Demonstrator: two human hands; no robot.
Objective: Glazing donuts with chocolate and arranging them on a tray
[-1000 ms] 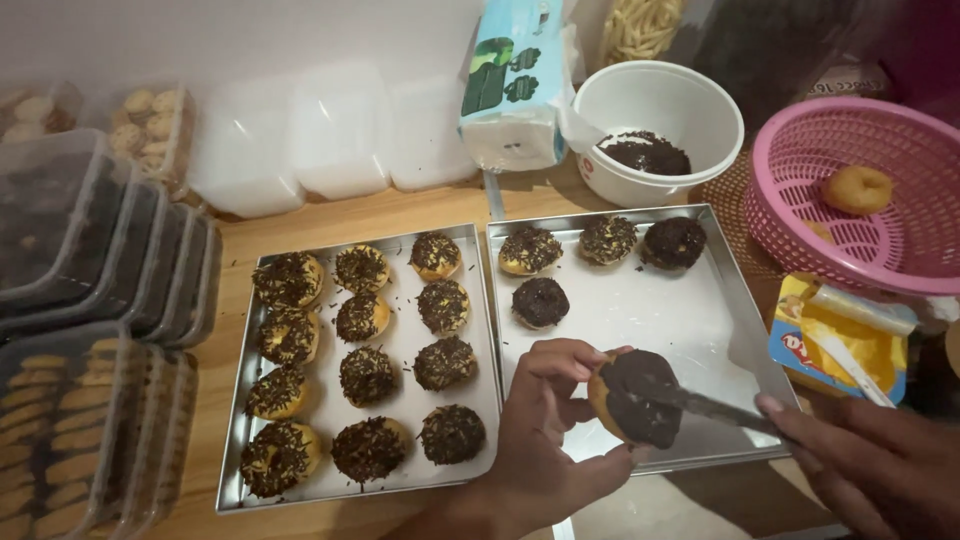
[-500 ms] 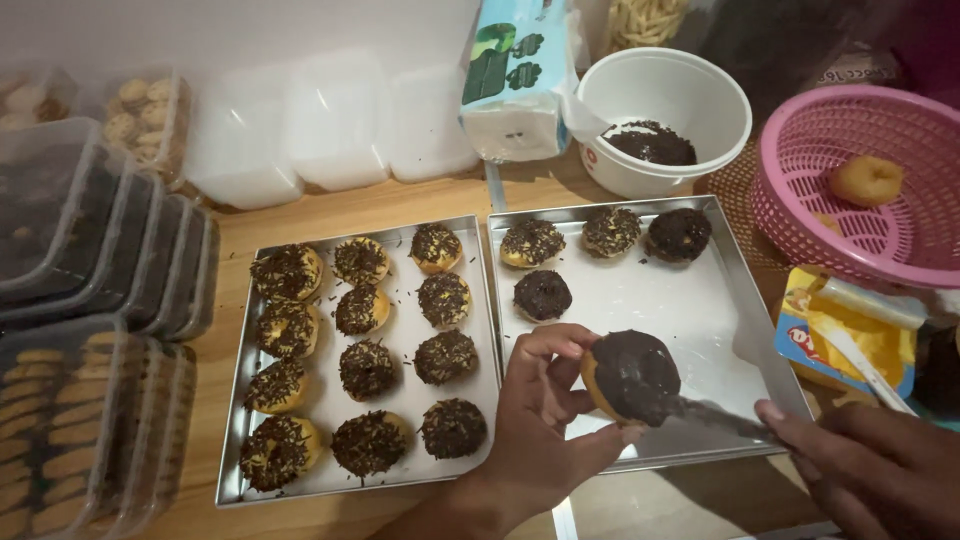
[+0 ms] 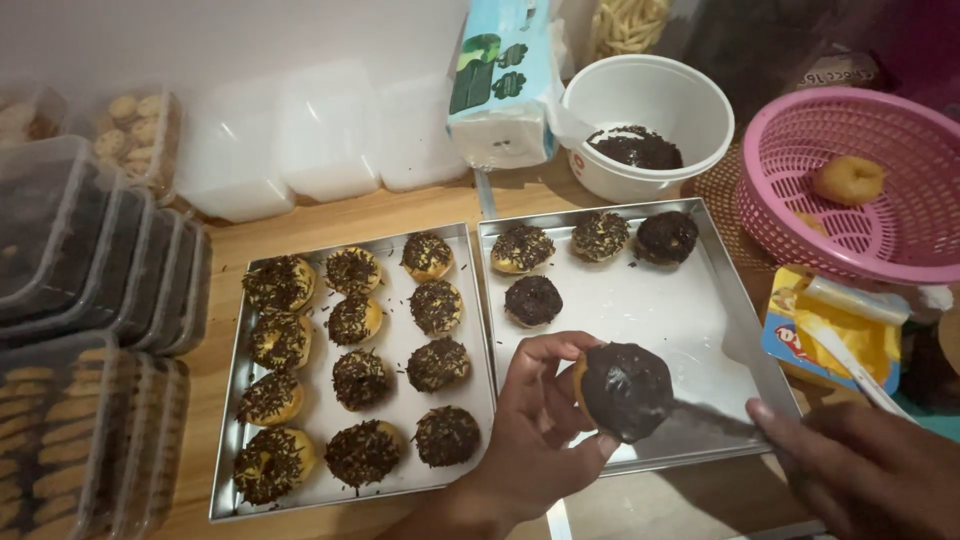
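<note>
The left hand (image 3: 535, 420) holds a small round doughnut coated in dark chocolate spread (image 3: 624, 390), fingers curled closed around its left rim and underside, above the near edge of the right-hand rectangular metal baking tray (image 3: 690, 320). The right hand (image 3: 860, 465) enters from the lower right corner with its fingers closed on the handle of a flat metal spreading knife (image 3: 715, 420); the blade tip touches the right side of the held doughnut. The right-hand tray carries four finished doughnuts along its far side, two with chocolate sprinkles and two plain-coated. The left-hand rectangular metal baking tray (image 3: 300, 495), touching it edge to edge, carries eleven sprinkle-topped doughnuts in rows. Beyond the trays stands a white round plastic bowl of chocolate sprinkles (image 3: 647, 125). To the right is a pink perforated plastic basket (image 3: 850, 180) containing one uncoated doughnut (image 3: 847, 180). Stacked clear plastic containers (image 3: 90, 260) occupy the left side of the wooden table (image 3: 330, 225).
</note>
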